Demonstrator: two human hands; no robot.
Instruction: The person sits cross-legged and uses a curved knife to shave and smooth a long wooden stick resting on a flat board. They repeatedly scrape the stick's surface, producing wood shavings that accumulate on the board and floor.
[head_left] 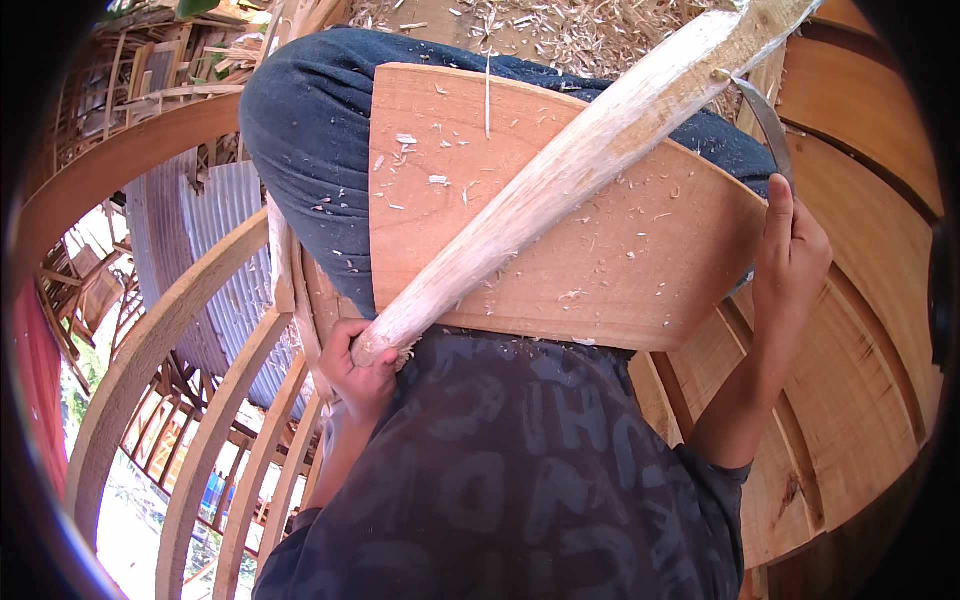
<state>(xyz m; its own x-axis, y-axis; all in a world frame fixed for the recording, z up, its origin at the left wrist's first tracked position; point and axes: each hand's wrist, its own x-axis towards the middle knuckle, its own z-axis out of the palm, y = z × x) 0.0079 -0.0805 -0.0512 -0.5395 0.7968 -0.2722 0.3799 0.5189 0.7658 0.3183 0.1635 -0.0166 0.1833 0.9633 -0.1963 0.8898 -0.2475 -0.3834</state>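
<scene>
My left hand (363, 372) is wrapped round the lower end of a long, pale wooden pole (560, 175), stripped of bark. The pole slants up to the right across a flat, reddish-brown board (570, 255) lying over my lap. Raised at the right, my right hand (792, 235) is closed on a curved knife (768, 130), its thumb pointing up along the tool. The blade's tip meets the pole close to a small knot near the upper end. The knife's handle is hidden in my fist.
Wood shavings (580, 30) cover the surface beyond my knees, with bits scattered on the board. Curved wooden ribs (200, 330) rise at the left, with corrugated metal sheeting (235, 260) behind them. Wide planks (850, 210) line the right side.
</scene>
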